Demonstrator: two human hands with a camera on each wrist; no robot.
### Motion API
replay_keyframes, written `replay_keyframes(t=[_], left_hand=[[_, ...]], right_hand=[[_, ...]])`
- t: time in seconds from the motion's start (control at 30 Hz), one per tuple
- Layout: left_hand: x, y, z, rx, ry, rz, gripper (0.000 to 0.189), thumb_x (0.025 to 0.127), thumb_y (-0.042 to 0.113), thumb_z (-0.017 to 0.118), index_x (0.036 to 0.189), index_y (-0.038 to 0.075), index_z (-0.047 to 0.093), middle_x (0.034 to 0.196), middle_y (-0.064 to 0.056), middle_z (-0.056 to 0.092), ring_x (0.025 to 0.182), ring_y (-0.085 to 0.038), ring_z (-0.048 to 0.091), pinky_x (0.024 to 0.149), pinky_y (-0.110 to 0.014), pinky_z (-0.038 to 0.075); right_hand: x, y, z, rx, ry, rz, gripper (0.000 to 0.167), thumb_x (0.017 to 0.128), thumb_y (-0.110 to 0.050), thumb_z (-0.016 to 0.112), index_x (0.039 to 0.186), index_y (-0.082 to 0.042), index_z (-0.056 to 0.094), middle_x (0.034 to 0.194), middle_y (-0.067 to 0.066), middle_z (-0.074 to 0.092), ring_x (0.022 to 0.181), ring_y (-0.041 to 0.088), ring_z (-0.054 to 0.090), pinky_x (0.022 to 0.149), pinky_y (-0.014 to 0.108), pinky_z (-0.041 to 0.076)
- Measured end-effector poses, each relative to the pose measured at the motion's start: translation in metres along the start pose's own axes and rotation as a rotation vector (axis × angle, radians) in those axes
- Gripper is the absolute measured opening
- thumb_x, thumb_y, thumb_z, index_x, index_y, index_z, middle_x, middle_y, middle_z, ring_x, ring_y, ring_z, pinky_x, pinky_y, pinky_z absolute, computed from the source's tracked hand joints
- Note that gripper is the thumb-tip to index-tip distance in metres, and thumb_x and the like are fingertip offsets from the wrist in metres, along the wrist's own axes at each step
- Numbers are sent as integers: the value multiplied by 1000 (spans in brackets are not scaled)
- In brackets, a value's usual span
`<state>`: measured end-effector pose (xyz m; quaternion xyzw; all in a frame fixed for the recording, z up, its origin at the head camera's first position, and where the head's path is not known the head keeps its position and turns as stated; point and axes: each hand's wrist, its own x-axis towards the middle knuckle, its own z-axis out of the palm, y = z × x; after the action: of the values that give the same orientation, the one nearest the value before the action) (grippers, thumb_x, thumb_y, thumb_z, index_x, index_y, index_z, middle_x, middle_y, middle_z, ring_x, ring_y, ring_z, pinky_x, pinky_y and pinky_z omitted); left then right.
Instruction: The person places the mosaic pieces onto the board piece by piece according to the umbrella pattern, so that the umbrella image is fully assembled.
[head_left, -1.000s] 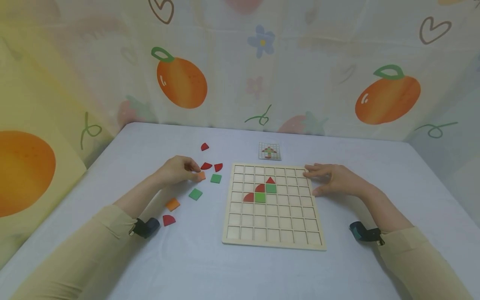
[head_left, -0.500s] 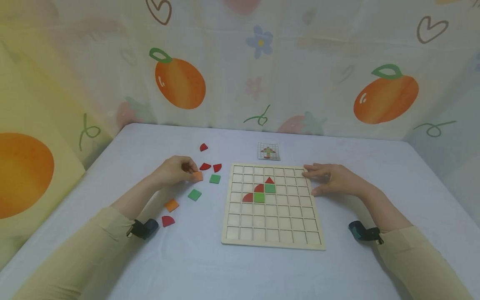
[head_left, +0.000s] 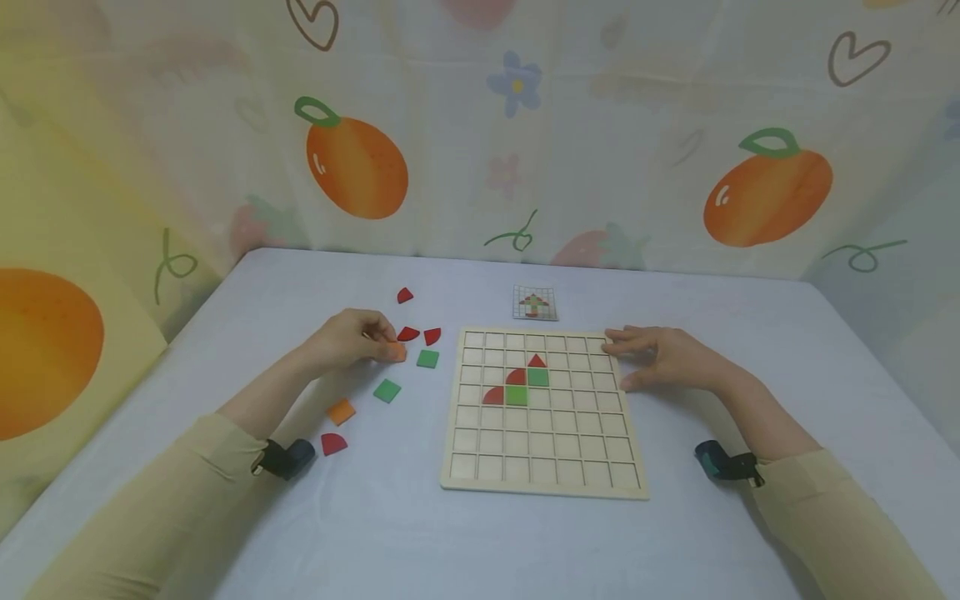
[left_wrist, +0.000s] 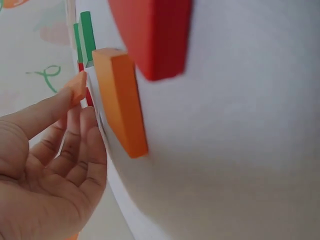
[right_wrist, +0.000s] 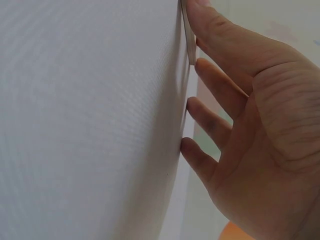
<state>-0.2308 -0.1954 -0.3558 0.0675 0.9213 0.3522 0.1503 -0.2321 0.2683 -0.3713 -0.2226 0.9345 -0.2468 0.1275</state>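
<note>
My left hand [head_left: 352, 337] pinches an orange square tile [head_left: 397, 352] between thumb and fingertips, at the left of the board. In the left wrist view the pinched orange tile [left_wrist: 78, 87] stands tilted at the thumb tip. My right hand [head_left: 671, 358] rests at the right edge of the wooden grid board [head_left: 480, 465], its fingers spread and relaxed. The right wrist view shows the thumb on the board's edge [right_wrist: 190, 45] and fingertips touching the cloth. On the board lie a red triangle [head_left: 536, 361], two red quarter-circles [head_left: 517, 377] and two green squares [head_left: 538, 377].
Left of the board are loose green squares [head_left: 428, 358], another orange square [head_left: 341, 412] and several red quarter-circles, one near the front [head_left: 333, 444]. A small pattern card [head_left: 535, 302] lies behind the board. A printed curtain [head_left: 450, 125] hangs behind the table.
The orange tile has moved slightly left with the left fingers that pinch it, and more of it shows. The right hand has stayed at the board's edge.
</note>
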Motion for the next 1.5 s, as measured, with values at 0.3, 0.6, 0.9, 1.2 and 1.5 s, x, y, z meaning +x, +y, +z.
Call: replay_keyframes(t=[0.3, 0.6, 0.9, 1.2, 1.5], left_hand=[[1, 12, 4, -18, 75, 60, 17, 83, 25, 66, 95, 14, 62, 92, -4, 59, 90, -22, 51, 73, -30, 44], [-2, 37, 17, -123, 81, 156, 16, 81, 23, 69, 93, 15, 63, 89, -3, 62, 90, -20, 54, 77, -31, 44], [-4, 65, 38, -177, 46, 167, 15, 79, 24, 72, 89, 17, 64, 88, -1, 61, 88, -20, 53, 70, -30, 45], [0, 93, 63, -214, -16, 202, 16, 77, 23, 74, 88, 16, 64, 90, 1, 63, 89, -17, 56, 70, -29, 47], [3, 110, 94, -229, -100, 201, 16, 78, 20, 73, 89, 15, 64, 82, 0, 62, 80, -15, 55, 71, -25, 45]], right_hand=[[1, -1, 0, -10, -3, -4, 69, 62, -52, 77, 123, -25, 60, 140, -3, 45, 136, 30, 28, 105, 58, 20], [1, -2, 0, -7, -5, 5, 70, 61, -53, 77, 123, -25, 60, 140, -3, 44, 136, 30, 27, 105, 57, 19], [0, -2, 0, -4, -6, 12, 70, 61, -52, 77, 123, -25, 60, 140, -3, 44, 136, 30, 27, 105, 56, 20], [-2, -3, -2, -3, -12, 22, 71, 63, -50, 77, 125, -23, 59, 141, -1, 43, 137, 31, 26, 105, 57, 20], [-1, -3, -1, 4, -14, 24, 70, 63, -49, 78, 125, -23, 59, 142, 0, 43, 137, 31, 25, 105, 57, 20]])
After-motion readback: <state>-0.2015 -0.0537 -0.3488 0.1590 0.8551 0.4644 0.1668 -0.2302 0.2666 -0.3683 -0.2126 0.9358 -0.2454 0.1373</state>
